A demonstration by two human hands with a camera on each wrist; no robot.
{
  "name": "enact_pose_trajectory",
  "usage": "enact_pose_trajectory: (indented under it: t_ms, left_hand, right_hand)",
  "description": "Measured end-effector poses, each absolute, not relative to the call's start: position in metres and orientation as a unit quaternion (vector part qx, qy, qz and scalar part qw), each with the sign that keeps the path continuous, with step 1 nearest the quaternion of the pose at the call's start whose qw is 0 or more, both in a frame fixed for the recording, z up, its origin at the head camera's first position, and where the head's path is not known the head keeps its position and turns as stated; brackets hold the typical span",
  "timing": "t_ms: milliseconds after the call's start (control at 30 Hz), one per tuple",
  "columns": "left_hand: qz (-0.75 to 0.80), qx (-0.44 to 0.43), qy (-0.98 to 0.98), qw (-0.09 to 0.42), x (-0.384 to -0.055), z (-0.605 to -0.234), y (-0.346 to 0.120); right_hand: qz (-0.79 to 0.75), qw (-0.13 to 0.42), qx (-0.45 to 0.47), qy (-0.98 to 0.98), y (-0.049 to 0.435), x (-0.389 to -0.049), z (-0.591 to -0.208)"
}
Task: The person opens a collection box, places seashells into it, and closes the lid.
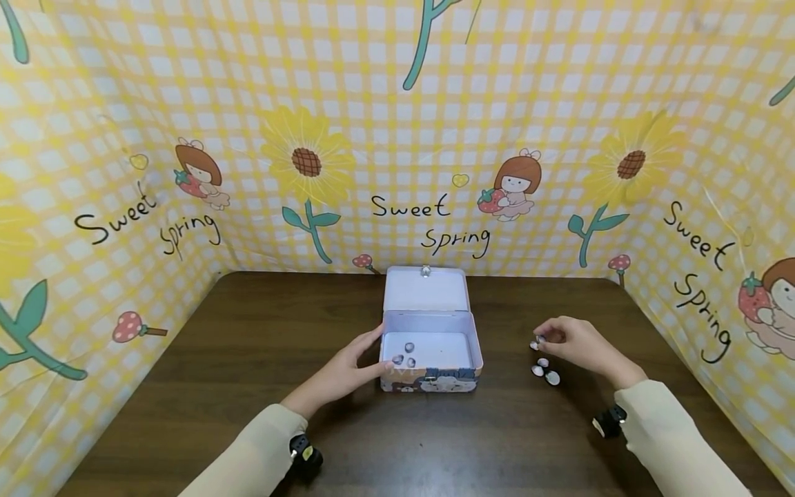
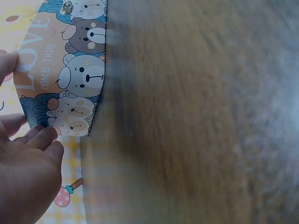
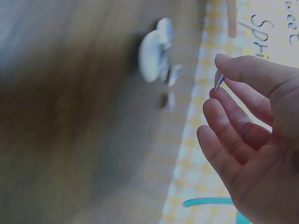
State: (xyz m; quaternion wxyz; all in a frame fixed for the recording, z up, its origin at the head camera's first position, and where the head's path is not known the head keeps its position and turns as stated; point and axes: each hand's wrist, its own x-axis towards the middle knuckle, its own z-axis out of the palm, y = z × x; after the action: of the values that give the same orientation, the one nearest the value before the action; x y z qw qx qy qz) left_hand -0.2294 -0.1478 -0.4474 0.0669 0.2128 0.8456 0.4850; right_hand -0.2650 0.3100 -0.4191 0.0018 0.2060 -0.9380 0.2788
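On the table (image 1: 279,331): your tin box (image 1: 450,383) stands at the far middle, its lid (image 1: 425,293) open on the far side.
Left hand (image 1: 341,369): you hold the box's left side, thumb at the near left corner, fingers along the wall.
Right hand (image 1: 577,345): right of the box, you pinch a small piece (image 3: 219,81) between thumb and index finger, other fingers loosely bent.
Inside the tin: four clear pieces (image 1: 409,347) lie toward the left.
Loose pieces (image 1: 552,378): several rest close together, just nearer than your right fingertips.
Backdrop (image 1: 248,90): yellow checked cloth with sunflowers.
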Motion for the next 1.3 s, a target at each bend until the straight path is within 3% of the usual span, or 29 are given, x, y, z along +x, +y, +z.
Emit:
enact_pose_trajectory:
  t_ms: [533, 1300]
  left_hand:
    - [0.484, 0.209, 0.846, 0.075, -0.229, -0.446, -0.148]
    - [0.484, 0.221, 0.844, 0.067, -0.229, -0.446, -0.148]
  right_hand:
    - [0.304, 0.061, 0.272, -0.911, 0.253, -0.265, -0.395]
    - [0.329, 0.034, 0.363, -0.871, 0.168, -0.275, -0.391]
